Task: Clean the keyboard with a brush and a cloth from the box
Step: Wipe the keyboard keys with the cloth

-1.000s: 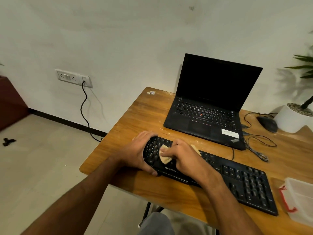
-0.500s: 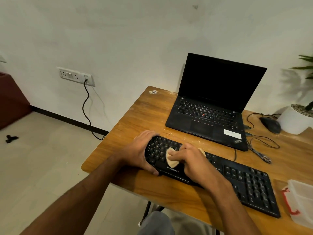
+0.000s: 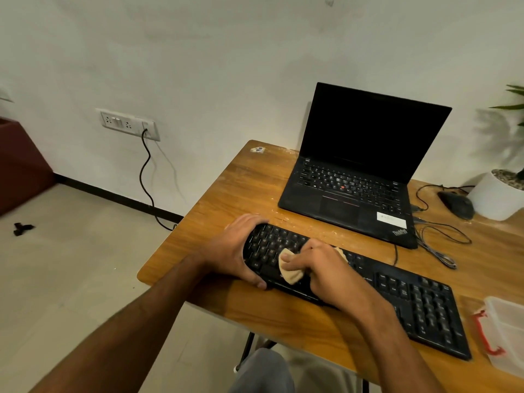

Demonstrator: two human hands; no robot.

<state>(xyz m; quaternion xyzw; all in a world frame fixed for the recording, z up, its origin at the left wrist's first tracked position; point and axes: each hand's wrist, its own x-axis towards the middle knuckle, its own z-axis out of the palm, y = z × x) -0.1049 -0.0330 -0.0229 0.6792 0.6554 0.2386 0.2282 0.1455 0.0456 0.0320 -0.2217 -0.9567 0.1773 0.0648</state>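
Both hands work the keyboard [image 3: 354,279] on the bench [image 3: 226,194]: my left hand [image 3: 235,251] grips its left end, my right hand [image 3: 320,268] presses the cloth [image 3: 287,272]. Hard wiping might pop keys.

matt plastic keyboard [image 3: 397,296], cloth [image 3: 289,272] (soft), wooden table [image 3: 226,194]

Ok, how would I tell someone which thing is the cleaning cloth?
Start at the wooden table and find the long black keyboard along its near edge. Near its left end, the right hand presses down a small crumpled cloth: pale beige, the only soft, light thing on the dark keys.
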